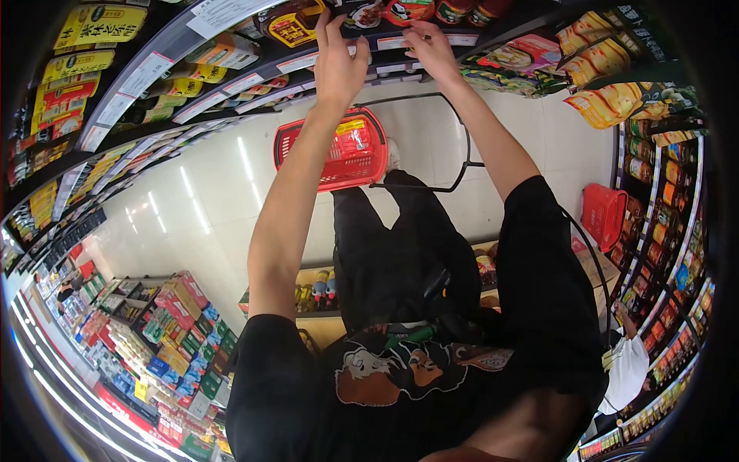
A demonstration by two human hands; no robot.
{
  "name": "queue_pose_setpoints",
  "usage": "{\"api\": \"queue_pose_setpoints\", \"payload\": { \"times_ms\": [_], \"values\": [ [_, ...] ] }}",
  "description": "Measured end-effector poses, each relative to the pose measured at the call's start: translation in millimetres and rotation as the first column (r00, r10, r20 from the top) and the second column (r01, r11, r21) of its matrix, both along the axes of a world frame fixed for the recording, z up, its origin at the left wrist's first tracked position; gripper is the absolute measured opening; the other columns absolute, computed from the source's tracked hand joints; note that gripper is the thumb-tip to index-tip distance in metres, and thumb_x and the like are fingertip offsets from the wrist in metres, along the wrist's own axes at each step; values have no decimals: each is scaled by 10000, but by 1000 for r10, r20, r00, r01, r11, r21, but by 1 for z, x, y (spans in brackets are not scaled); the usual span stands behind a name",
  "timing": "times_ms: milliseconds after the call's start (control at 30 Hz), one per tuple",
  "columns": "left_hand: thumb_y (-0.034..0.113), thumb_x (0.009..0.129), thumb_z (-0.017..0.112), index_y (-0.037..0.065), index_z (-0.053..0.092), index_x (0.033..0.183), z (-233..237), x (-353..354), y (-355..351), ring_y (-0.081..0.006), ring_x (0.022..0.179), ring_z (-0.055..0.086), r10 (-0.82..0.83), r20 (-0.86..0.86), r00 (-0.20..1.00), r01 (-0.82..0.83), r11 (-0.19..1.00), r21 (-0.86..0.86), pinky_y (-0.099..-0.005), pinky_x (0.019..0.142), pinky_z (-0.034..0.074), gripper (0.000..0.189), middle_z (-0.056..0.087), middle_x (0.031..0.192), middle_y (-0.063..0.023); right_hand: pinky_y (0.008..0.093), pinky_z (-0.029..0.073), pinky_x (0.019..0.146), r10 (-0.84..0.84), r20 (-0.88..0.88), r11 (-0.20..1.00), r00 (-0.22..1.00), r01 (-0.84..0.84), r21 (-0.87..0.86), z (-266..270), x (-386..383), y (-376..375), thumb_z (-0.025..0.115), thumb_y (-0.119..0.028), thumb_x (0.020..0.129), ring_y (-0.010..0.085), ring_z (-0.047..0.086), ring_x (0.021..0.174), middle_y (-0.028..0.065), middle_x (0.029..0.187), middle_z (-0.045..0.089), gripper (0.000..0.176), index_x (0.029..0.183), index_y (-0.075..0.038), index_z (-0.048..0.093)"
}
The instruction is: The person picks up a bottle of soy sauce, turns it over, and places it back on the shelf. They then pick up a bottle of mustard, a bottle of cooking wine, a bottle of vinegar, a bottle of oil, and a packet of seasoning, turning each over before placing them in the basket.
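Person in a black T-shirt (292, 385) stands at a shop shelf, both arms stretched to the far side. Left hand (339, 71): fingers and thumb apart, nothing visibly clamped, palm side over the shelf edge. Its fingertips overlap the right side of the yellow-labelled container (291, 28), so that lies just left of and beyond the hand; contact or small gap, can't tell. Left arm is clearly the nearer one to it. Container's long axis looks slanted, near-left to far-right, label facing the near side; far end is cut off by the picture edge, so which end is the top is unclear.

Right hand (435, 54): fingers spread and curved, thumb separate, no item visible in the grip. It sits at the price-tag strip (462, 40), just near of the red packet (408, 12). Packet's printed face points to the near side; its far end is cropped, long axis can't be told. Dark pouch (363, 14) lies between the two hands, dark-red jars (454, 11) off to the right.

Down on the floor (223, 165), near of the shelf, a red basket (286, 150) lies partly behind the left forearm, black handle frame (464, 138) out to the right, a red-and-yellow package (354, 138) inside.
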State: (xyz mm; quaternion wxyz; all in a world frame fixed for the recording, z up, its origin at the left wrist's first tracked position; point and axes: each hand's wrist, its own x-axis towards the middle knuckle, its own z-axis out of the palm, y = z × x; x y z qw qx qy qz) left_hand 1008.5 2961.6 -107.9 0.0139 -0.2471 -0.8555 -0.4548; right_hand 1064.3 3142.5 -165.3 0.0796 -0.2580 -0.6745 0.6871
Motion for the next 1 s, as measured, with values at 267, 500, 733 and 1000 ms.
{"api": "queue_pose_setpoints", "payload": {
  "times_ms": [267,500,733,1000],
  "values": [
    [32,889,629,-46,468,1251,30,-13,21,-433,883,612,78,-194,978,-42,982,182,-452,815,492,404,604,1020,-252,312,591,733,-38,-59,999,998,36,-28,-3,0,-1,690,-219,922,194,703,918,144,1113,651,472,1276,35,508],
    [133,893,629,-78,504,1220,14,-55,34,-459,956,621,138,-206,969,-116,987,111,-465,828,484,409,623,1066,-308,312,565,810,138,-89,990,986,-136,25,4,1,0,619,-200,974,183,693,982,119,1136,689,377,1296,-9,573],
    [225,901,696,-54,666,1079,34,-69,45,-398,846,698,54,-76,996,-41,985,166,-445,779,515,332,713,920,-250,315,492,970,148,-110,980,983,-130,153,2,-15,-3,610,-245,962,227,655,1153,146,1258,680,436,1333,-19,593],
    [236,915,694,-56,650,1104,67,-43,32,-383,911,703,64,211,975,-83,993,85,-430,784,520,351,711,934,-255,339,477,1007,124,-66,979,990,-111,173,3,-15,-7,623,-287,945,261,635,1199,189,1265,667,490,1356,-24,578]
  ]
}}
